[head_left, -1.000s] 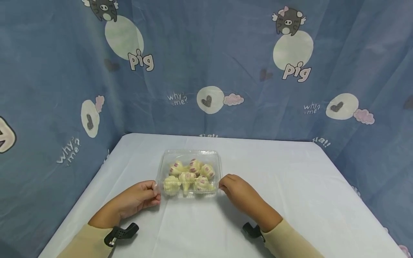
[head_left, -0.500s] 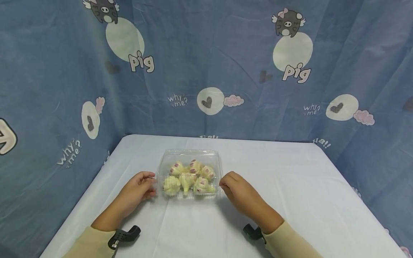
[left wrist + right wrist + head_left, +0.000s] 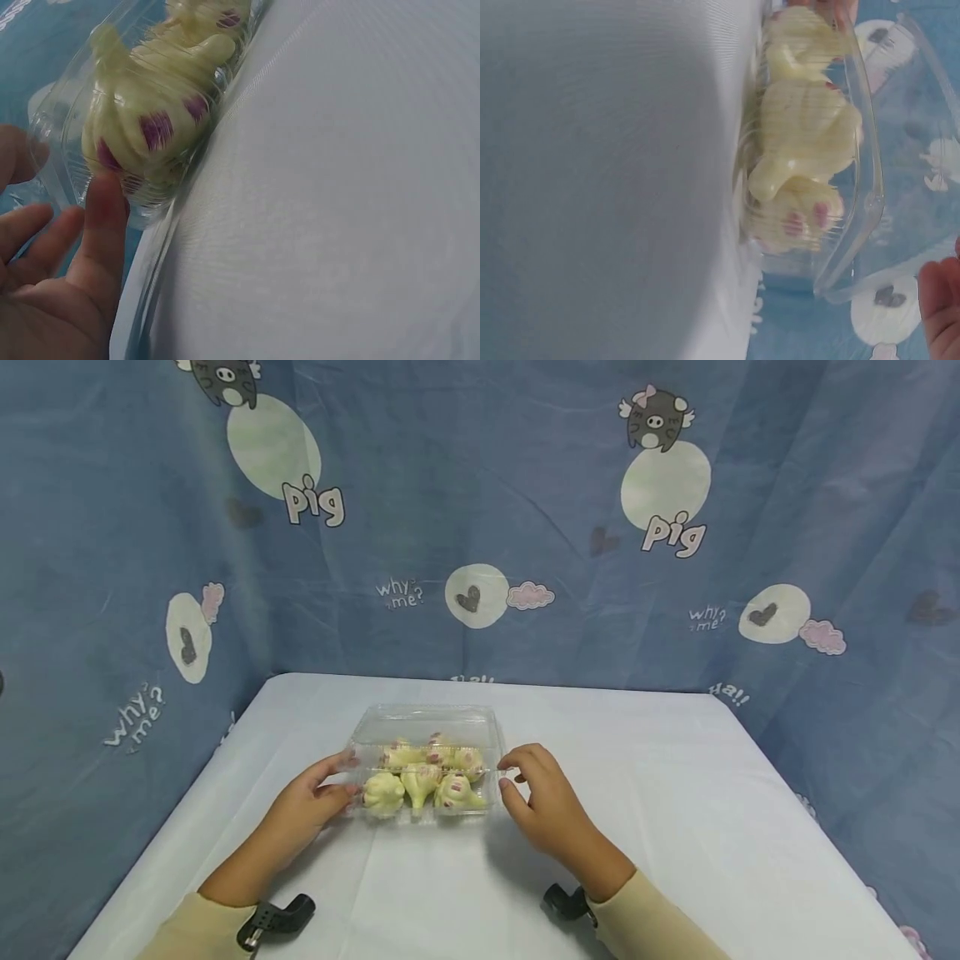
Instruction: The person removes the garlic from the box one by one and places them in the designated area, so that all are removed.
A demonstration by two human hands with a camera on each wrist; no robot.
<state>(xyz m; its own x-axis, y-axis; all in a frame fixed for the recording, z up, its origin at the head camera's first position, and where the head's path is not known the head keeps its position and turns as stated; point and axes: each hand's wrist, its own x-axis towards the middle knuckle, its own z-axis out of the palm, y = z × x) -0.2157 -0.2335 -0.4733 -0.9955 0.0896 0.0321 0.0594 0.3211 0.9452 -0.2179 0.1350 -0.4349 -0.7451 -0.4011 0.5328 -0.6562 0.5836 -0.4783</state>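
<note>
A clear plastic clamshell box (image 3: pixel 423 720) on the white table holds several pale garlic bulbs (image 3: pixel 420 781) with purple patches. Its see-through lid (image 3: pixel 911 195) stands at an angle to the base in the right wrist view. My left hand (image 3: pixel 300 806) is at the box's left side with fingers spread; in the left wrist view the thumb (image 3: pixel 105 214) touches the box wall beside a garlic bulb (image 3: pixel 139 124). My right hand (image 3: pixel 547 806) is at the right side, its index fingertip at the lid's edge and the thumb held apart. Neither hand curls round the box.
The white table (image 3: pixel 645 827) extends in front and to the right of the box. A blue printed curtain (image 3: pixel 360 510) hangs behind and along the sides. Black wrist mounts (image 3: pixel 277 920) sit at both cuffs.
The lid's front edge has risen from the base. My left hand let go of the front left corner, drew back, then returned to the side with fingers spread. The right thumb and index finger have parted.
</note>
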